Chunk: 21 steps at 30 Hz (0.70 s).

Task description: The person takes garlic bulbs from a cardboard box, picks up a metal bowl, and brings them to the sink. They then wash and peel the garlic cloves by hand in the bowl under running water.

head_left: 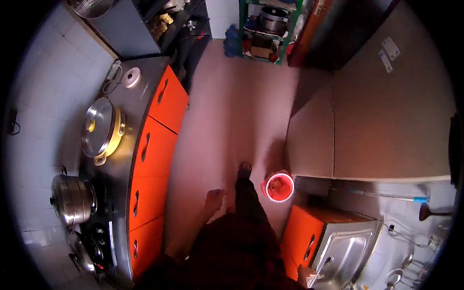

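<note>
The 2 hands hang well apart: left hand (215,197) ahead on a bent arm (188,234), right hand (303,273) low; finger poses unclear. 1 leg (249,198) points forward.

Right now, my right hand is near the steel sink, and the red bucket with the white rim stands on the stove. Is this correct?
Not quite: the red bucket with the white rim stands on the floor, as the head view shows. Your right hand is indeed near the steel sink.
</note>
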{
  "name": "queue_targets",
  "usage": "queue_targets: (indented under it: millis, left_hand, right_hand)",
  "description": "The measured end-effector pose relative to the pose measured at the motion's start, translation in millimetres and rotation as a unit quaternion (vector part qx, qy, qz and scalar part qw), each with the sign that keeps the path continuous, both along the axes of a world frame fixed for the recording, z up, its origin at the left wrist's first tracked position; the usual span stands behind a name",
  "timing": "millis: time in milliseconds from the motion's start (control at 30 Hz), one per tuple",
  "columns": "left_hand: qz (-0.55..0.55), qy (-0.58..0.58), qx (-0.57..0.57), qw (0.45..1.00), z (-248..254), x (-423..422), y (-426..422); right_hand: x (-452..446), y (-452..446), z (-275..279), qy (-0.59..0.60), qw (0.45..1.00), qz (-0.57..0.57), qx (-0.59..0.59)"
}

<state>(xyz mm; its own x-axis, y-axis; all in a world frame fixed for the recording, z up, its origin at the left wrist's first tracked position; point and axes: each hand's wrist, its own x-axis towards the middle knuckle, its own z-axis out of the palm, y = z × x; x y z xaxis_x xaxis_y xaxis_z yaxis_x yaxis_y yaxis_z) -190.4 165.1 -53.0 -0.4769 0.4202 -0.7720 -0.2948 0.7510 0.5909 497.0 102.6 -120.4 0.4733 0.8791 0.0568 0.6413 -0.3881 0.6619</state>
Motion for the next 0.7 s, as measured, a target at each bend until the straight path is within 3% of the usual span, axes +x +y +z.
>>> queue_targets:
  millis: [100,167,200,233,300,333,433,500,567,600,633,667,700]
  left_hand:
    - [-0.158,0.070,-0.032,0.984,2.1,-39.7,31.2]
    - [-0.178,0.125,-0.011,0.976,-22.3,-78.9,56.3]
    - [-0.239,0.217,0.005,0.947,-50.0,-103.9,61.6]
    - [-0.298,0.304,0.020,0.905,-66.1,-130.0,65.5]
    - [-0.410,0.524,0.152,0.731,-88.1,-175.4,77.7]
    - [-0.297,0.440,0.127,0.838,-84.8,-190.4,91.6]
    - [-0.140,0.317,0.051,0.937,-61.7,-219.3,114.0]
    - [-0.249,0.528,0.097,0.806,-59.1,-251.2,137.5]
    - [-0.103,0.390,0.099,0.910,-57.0,-275.2,154.9]
    - [-0.018,0.265,0.006,0.964,-55.6,-294.4,166.9]
    - [0.068,0.131,-0.087,0.985,-53.6,-312.7,180.6]
    - [0.069,0.130,-0.085,0.986,-73.9,-332.9,184.3]
    - [-0.016,0.211,-0.069,0.975,-110.7,-354.9,180.4]
  right_hand:
    - [-44.8,49.7,25.5,0.069,0.995,-0.065,-0.037]
    - [-78.4,89.3,31.3,0.107,0.989,-0.075,-0.064]
    - [-94.0,108.8,27.3,0.133,0.986,-0.067,-0.081]
    - [-111.8,129.3,21.8,0.161,0.981,-0.056,-0.096]
    - [-160.7,175.7,-0.8,0.245,0.961,-0.017,-0.124]
    - [-190.3,201.1,-18.8,0.298,0.945,0.018,-0.136]
    - [-311.1,295.4,-77.8,0.464,0.855,0.182,-0.147]
    - [-403.7,371.0,-99.1,0.536,0.776,0.315,-0.109]
    - [-488.2,448.6,-104.1,0.561,0.710,0.422,-0.059]
    - [-527.8,483.7,-102.5,0.563,0.691,0.451,-0.047]
    - [-564.2,516.7,-95.6,0.562,0.692,0.451,-0.048]
    - [-590.1,545.9,-93.7,0.684,0.663,0.293,-0.089]
    - [-617.8,560.8,-85.2,0.734,0.636,0.209,-0.112]
